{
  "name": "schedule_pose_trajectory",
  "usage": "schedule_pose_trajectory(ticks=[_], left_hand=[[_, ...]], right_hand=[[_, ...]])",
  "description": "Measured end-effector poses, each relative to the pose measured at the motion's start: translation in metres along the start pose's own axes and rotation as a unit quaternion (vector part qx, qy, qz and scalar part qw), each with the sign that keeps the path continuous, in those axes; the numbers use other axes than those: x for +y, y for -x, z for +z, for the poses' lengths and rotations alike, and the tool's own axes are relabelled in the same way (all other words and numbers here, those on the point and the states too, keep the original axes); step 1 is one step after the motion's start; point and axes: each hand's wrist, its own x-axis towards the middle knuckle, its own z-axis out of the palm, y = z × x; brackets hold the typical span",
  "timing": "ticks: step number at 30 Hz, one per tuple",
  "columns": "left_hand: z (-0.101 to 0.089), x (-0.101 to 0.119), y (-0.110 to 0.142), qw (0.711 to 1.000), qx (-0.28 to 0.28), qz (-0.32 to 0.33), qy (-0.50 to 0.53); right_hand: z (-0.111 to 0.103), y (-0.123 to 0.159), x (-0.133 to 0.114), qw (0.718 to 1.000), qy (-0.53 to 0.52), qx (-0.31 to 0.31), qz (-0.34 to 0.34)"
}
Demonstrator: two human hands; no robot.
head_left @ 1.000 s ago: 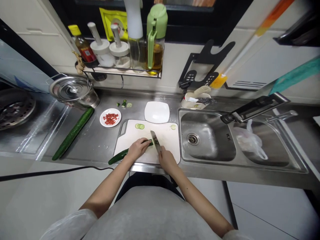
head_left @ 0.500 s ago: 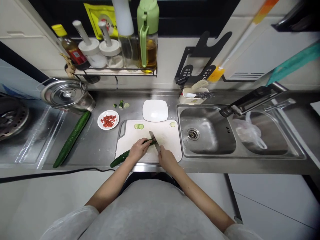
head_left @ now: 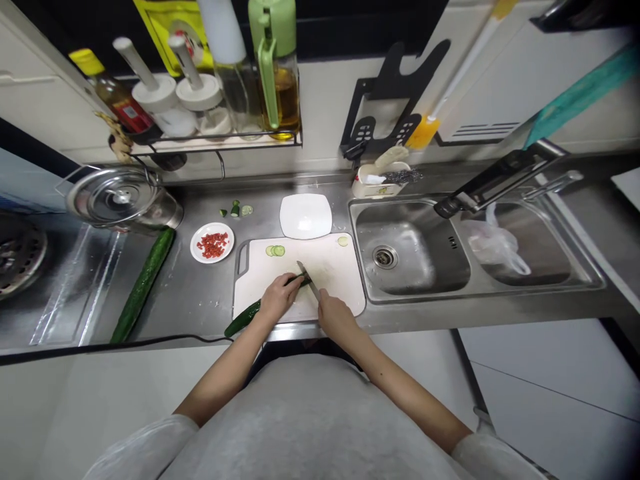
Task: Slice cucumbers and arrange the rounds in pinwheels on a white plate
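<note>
On the white cutting board (head_left: 255, 283) lies a dark green cucumber (head_left: 243, 318), slanting up to the right. My left hand (head_left: 278, 297) is closed over it near its right end, fingertips close to the blade. My right hand (head_left: 336, 316) grips the handle of a knife (head_left: 311, 283), whose blade rests at the cucumber's end and points up to the left. A few round cucumber slices (head_left: 275, 251) overlap at the board's upper left, and a single slice (head_left: 343, 241) sits by its upper right corner.
A plate of chopped red pieces (head_left: 212, 225), green cucumber ends (head_left: 235, 208), a white dish (head_left: 306, 216) and a whole cucumber (head_left: 143, 285) surround the board. A steel pot (head_left: 167, 208) stands left. The sink (head_left: 415, 290) is right; a bottle rack (head_left: 210, 151) hangs above.
The camera view has tilted and shifted slightly, so the background sits differently. Both hands, the cucumber and the knife keep nearly the same places on the board.
</note>
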Motion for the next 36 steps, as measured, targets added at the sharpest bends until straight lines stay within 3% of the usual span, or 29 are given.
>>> schedule_pose_trajectory(ticks=[15, 36], left_hand=[[-0.001, 0.0, -0.001, 1.0, -0.007, -0.003, 0.011], [-0.001, -0.004, -0.003, 0.999, -0.025, -0.004, 0.02]], right_hand=[[0.012, -0.005, -0.006, 1.0, 0.016, -0.006, 0.005], [0.005, -0.011, -0.008, 1.0, -0.01, -0.023, -0.004]])
